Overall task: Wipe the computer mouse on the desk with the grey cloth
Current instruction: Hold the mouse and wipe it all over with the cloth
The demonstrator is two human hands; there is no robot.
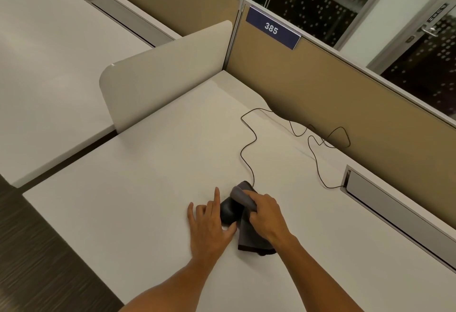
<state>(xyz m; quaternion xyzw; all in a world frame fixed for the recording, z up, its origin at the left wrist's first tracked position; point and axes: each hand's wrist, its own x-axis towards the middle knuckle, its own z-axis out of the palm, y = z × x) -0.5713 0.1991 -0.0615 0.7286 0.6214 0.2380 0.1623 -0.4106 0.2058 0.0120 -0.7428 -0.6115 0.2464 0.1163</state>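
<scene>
The fingers (250, 199) of the right hand (267, 215) were curled over a fold of the grey cloth (246, 234), pinching it and pressing it down on the front half of the computer mouse (228, 211), while the rest of the cloth trailed off the mouse's right side and lay bunched on the counter (148, 188) just nearer the person. The left hand (209, 223) rested flat against the mouse's left flank, its fingers spread and grasping nothing, the forefinger pointing away along the mouse and the thumb tucked at the mouse's rear, apparently to steady it. The mouse itself sat on the counter between the two hands, its black shell partly covered. From its front the cable (249, 139) ran off in loose curves toward the tan partition (320, 94) beyond the mouse, and a cable slot (370, 195) lay in the counter well to the mouse's right. The mouse looked light and smooth, so it would likely skid under a wiping stroke unless braced at the sides, as the left hand seemed to do; the low flanks were probably the soundest place to hold it, leaving the top free. The cloth appeared soft and limp, apt to bunch, so it was best gripped folded under the fingertips.
</scene>
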